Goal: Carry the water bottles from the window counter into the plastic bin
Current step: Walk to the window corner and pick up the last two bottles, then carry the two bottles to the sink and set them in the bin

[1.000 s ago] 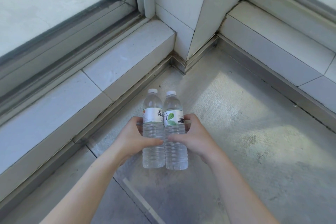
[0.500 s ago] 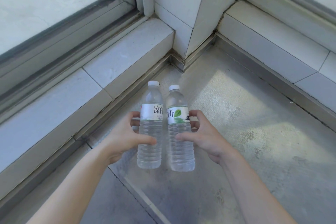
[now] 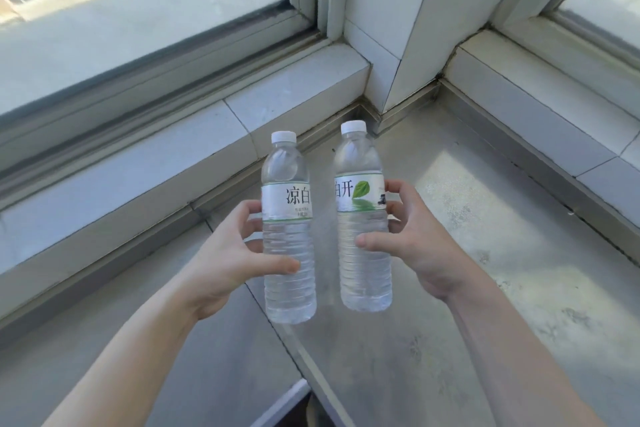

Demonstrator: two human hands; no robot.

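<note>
Two clear water bottles with white caps and white-green labels are held upright in the air above the grey window counter [image 3: 485,253]. My left hand [image 3: 228,253] grips the left water bottle [image 3: 287,218] around its middle. The right water bottle [image 3: 362,215], whose label shows a green leaf, is gripped by my right hand [image 3: 415,239]. A narrow gap separates the two bottles. The plastic bin is not in view.
A raised tiled sill [image 3: 173,163] runs along the left under a window [image 3: 138,10]. A second sill [image 3: 540,107] and window stand at the right, with a white corner pillar [image 3: 398,28] between them. The counter's near edge [image 3: 287,402] lies at the bottom.
Both bottles have been lifted off the counter and have come closer to the camera. They were pressed side by side; now they are slightly apart.
</note>
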